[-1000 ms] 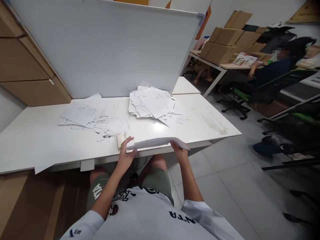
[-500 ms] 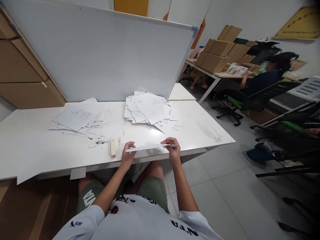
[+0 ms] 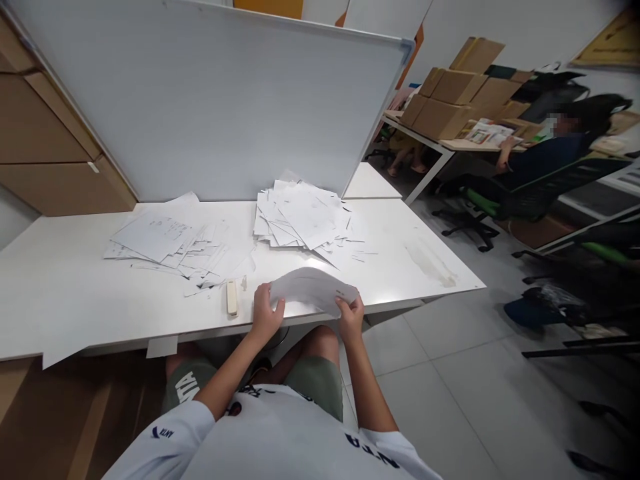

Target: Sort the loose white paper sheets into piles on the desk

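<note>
Whiteboard (image 3: 200, 100) stands upright along the back edge of the counter (image 3: 385, 280). Main paper pile (image 3: 300, 217) sits at the back middle, just before the whiteboard; second, looser paper pile (image 3: 160, 239) lies left of it, near the back-left. Small oblong object (image 3: 231, 297) lies near the front edge, between the left hand (image 3: 265, 313) and second pile. Left hand and right hand (image 3: 351, 317) hold a curved sheet (image 3: 313, 288) above the front edge. Cardboard boxes (image 3: 443, 100) sit on a separate desk (image 3: 425, 137), far right behind the whiteboard.
</note>
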The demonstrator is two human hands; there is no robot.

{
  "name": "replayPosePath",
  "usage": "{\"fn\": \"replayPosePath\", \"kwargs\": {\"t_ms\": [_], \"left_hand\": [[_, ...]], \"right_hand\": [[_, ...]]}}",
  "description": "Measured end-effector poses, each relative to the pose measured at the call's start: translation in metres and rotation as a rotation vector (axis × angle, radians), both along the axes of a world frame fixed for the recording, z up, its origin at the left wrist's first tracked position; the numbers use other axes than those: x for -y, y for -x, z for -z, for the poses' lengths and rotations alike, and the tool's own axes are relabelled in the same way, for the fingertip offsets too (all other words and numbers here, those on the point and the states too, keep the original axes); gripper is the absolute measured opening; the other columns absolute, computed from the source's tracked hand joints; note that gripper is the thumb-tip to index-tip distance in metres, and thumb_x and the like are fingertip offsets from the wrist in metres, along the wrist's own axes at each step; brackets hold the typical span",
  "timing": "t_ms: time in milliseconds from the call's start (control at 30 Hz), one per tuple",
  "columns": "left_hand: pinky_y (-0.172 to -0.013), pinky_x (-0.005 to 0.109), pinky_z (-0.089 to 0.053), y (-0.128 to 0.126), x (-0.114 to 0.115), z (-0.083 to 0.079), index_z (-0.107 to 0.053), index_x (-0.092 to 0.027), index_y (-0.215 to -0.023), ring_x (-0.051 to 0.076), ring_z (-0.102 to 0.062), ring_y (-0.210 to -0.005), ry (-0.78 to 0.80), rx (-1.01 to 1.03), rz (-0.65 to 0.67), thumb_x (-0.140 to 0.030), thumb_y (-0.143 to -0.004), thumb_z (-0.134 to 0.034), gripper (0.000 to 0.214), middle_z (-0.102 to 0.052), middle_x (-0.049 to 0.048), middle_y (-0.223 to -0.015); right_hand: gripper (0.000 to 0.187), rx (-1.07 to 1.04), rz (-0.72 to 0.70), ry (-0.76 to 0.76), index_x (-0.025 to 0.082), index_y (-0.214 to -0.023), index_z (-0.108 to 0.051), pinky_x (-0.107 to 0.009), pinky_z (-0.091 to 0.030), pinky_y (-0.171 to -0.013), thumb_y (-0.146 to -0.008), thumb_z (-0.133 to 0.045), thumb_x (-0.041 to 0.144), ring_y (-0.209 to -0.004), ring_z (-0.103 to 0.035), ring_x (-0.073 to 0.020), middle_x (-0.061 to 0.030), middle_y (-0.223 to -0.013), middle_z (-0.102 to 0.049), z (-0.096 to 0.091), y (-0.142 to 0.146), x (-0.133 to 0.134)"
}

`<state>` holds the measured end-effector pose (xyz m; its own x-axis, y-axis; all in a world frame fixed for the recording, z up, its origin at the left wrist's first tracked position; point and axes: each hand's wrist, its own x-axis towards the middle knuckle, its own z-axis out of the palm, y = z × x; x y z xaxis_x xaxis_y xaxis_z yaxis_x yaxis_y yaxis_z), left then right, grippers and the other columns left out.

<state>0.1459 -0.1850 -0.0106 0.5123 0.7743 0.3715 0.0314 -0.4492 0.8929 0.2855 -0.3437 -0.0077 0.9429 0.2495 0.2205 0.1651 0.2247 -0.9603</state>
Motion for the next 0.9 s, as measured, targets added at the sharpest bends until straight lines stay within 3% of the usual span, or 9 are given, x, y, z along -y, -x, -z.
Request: {"fn": "replayPosePath", "kwargs": {"t_ms": [167,333,500,633,767,900], "left_hand": [[-0.083,0.037,-0.049,0.011,-0.001,0.006,-0.055,-0.019,-0.101,0.023,-0.058,-0.091,-0.073,-0.013,0.013,-0.031,-0.086,-0.054,0.019,-0.058,0.0083,-0.093],[-0.076,0.031,-0.049,0.032,0.003,-0.015,-0.054,-0.02,-0.096,0.018,-0.056,-0.081,-0.124,-0.029,0.04,-0.029,-0.09,-0.05,0.012,-0.055,0.0033,-0.086],[-0.082,0.032,-0.049,0.071,0.016,-0.03,-0.058,-0.022,-0.092,0.019,-0.058,-0.086,-0.121,0.024,0.003,-0.034,-0.087,-0.056,0.013,-0.058,0.0045,-0.088],[-0.086,0.034,-0.049,0.111,0.027,-0.022,-0.06,-0.021,-0.092,0.021,-0.06,-0.089,0.025,0.023,-0.128,-0.041,-0.083,-0.061,0.023,-0.061,0.0065,-0.091],[-0.075,0.03,-0.048,0.148,0.034,-0.005,-0.059,-0.02,-0.088,0.02,-0.058,-0.079,0.237,-0.138,-0.294,-0.042,-0.08,-0.061,0.023,-0.063,0.0029,-0.081],[-0.068,0.026,-0.044,0.17,0.033,0.014,-0.057,-0.019,-0.078,0.017,-0.056,-0.073,0.485,-0.187,-0.334,-0.039,-0.077,-0.059,0.02,-0.061,-0.0005,-0.074]], "right_hand": [[0.023,0.078,-0.014,0.006,0.019,-0.094,-0.06,-0.033,-0.048,-0.077,-0.077,-0.063,0.035,-0.082,-0.058,-0.0183,-0.0022,-0.084,-0.062,-0.003,0.007,0.0],[0.028,0.135,-0.118,0.184,0.02,-0.102,-0.061,-0.036,-0.048,-0.084,-0.081,-0.062,0.039,-0.09,-0.06,-0.0206,-0.0044,-0.094,-0.066,-0.005,0.012,0.003],[0.029,0.083,-0.136,0.135,0.02,-0.101,-0.064,-0.036,-0.05,-0.084,-0.083,-0.062,0.042,-0.092,-0.062,-0.0213,-0.0059,-0.095,-0.069,-0.013,0.04,0.008],[0.028,0.002,-0.238,0.127,0.021,-0.1,-0.067,-0.037,-0.051,-0.085,-0.081,-0.065,0.042,-0.092,-0.064,-0.0216,-0.0055,-0.096,-0.071,-0.011,0.065,0.009],[0.032,-0.13,-0.523,0.263,0.021,-0.103,-0.068,-0.037,-0.052,-0.082,-0.077,-0.068,0.04,-0.091,-0.064,-0.0221,-0.0041,-0.096,-0.072,0.01,0.079,0.009],[0.038,-0.273,-0.686,0.326,0.019,-0.105,-0.069,-0.036,-0.052,-0.079,-0.072,-0.07,0.037,-0.091,-0.064,-0.0228,-0.0041,-0.095,-0.073,0.03,0.089,0.002]]}}
